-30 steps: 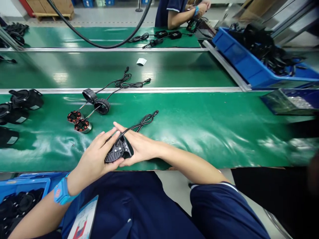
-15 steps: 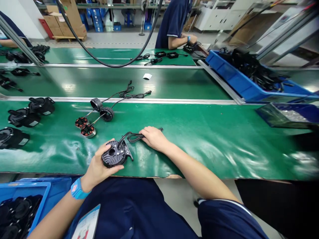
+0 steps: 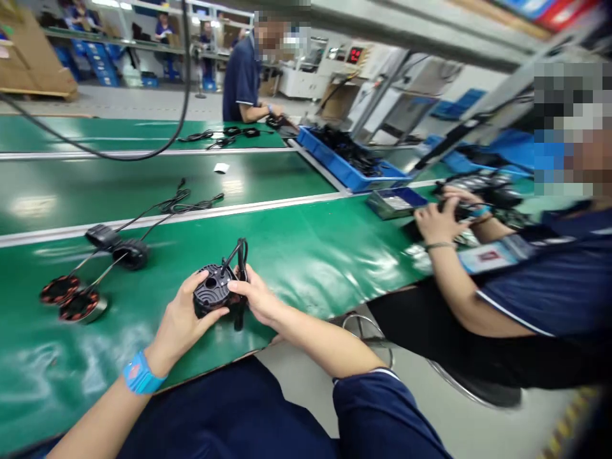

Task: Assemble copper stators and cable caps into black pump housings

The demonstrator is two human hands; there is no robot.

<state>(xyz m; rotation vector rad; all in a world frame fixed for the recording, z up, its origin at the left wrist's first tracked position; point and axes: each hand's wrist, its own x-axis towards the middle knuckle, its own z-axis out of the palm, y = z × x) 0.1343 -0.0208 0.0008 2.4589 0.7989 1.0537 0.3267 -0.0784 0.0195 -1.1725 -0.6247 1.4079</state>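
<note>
My left hand (image 3: 179, 322) grips the side of a round black motor housing (image 3: 206, 296), thumb below and fingers along its far edge. The housing has a ridged face with a round hole, and is held over the green bench. From its face rises a black cable (image 3: 242, 250), folded into a bundle. My right hand (image 3: 258, 298) is closed around the bundled cable, its thumb reaching to the housing's right edge. On the bench to the left lie two stators with copper windings (image 3: 81, 307), wired through black ring caps (image 3: 131, 254) to coiled cables (image 3: 191, 205).
A co-worker (image 3: 540, 268) sits at my right, both hands on a dark part. Beyond the bench's middle stand a small blue tray (image 3: 396, 201) of clear bits and a blue bin (image 3: 354, 167) of black cables. Another person (image 3: 243, 80) works across the line. A black cable (image 3: 184, 83) hangs overhead.
My view has swung to the right, bringing the co-worker in. My right hand has drawn the cable bundle back against the housing. My left hand keeps its hold.
</note>
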